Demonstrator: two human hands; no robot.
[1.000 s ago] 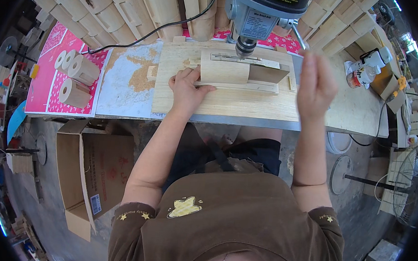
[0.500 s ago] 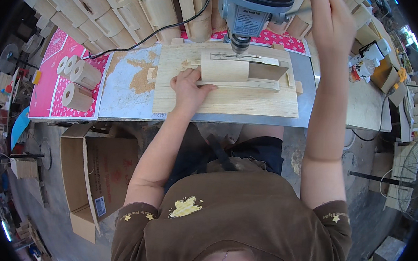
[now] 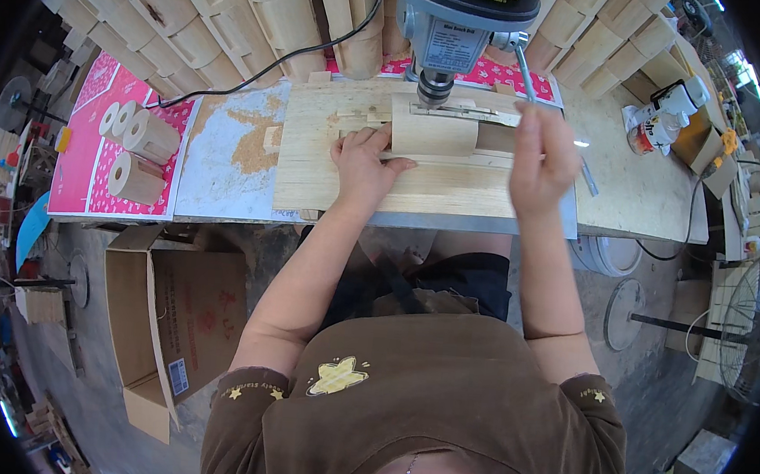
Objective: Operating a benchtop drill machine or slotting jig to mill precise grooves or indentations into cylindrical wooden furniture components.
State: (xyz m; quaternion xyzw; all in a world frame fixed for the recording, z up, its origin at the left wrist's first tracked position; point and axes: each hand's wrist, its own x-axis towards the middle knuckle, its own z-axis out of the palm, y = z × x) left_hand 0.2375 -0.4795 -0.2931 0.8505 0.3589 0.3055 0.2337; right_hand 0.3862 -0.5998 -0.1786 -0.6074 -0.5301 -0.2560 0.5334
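Note:
A pale, rounded wooden block [image 3: 433, 133] lies in a wooden jig on a flat wooden board [image 3: 454, 189]. My left hand [image 3: 367, 167] grips the block's left end, with its thumb along the near side. Right above the block's far edge is the chuck [image 3: 434, 89] of a bench drill [image 3: 451, 44]; the bit's tip is too small to make out. At the drill's right side, my right hand [image 3: 544, 160] is closed around a thin metal feed lever [image 3: 526, 71]. Another spoke of the lever [image 3: 589, 177] shows beside that hand.
Stacked wooden blocks [image 3: 211, 5] line the back of the table. Several wooden cylinders [image 3: 137, 178] stand on pink paper at left, near sawdust [image 3: 259, 145]. A black cord [image 3: 278, 62] crosses behind. White bottles [image 3: 661, 129] are at right; an open cardboard box [image 3: 133, 308] sits below left.
My right hand has come down and toward me from high beside the drill, now on the lever. My left hand and the block have shifted right, and the chuck sits slightly lower.

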